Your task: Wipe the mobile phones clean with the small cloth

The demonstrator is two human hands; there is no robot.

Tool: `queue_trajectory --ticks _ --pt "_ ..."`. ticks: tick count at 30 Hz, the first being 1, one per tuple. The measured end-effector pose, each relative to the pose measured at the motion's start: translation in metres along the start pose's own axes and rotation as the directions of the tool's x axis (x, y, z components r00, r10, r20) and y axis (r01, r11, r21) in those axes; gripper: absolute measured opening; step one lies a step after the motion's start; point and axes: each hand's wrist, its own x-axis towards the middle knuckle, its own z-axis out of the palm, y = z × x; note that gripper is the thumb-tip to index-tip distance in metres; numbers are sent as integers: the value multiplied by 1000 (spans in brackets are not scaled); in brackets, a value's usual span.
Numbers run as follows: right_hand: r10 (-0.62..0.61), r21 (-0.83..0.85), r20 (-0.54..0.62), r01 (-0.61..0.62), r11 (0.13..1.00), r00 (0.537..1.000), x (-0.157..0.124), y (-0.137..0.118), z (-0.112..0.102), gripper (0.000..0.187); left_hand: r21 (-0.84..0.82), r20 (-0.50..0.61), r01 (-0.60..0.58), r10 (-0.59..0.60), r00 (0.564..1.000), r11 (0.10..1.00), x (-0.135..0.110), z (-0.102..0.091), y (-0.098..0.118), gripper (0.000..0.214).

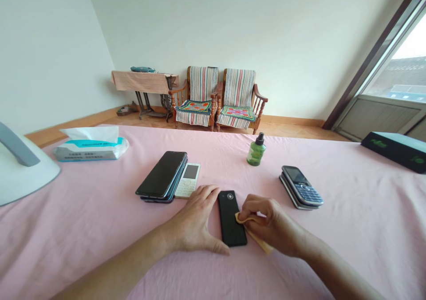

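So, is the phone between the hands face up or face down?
Face down: the phone shows its back, with the round camera near one end.

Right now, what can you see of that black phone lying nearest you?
The black phone is a slim, dark slab that looks like plastic. It lies flat, back up, on the pink tablecloth. A round, silver-rimmed camera sits near its far end. The left-hand grip spreads along its left side, fingers by the far corner, thumb by the near end. The right-hand grip holds a yellow cloth against its back. Its screen is hidden.
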Motion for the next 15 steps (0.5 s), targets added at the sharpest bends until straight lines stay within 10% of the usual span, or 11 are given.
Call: queue_trajectory --ticks 15 --pt "42 80 193 -58 995 980 -8 -11 -6 41 -5 12 8 -8 1000 1000 0 1 -1 113"
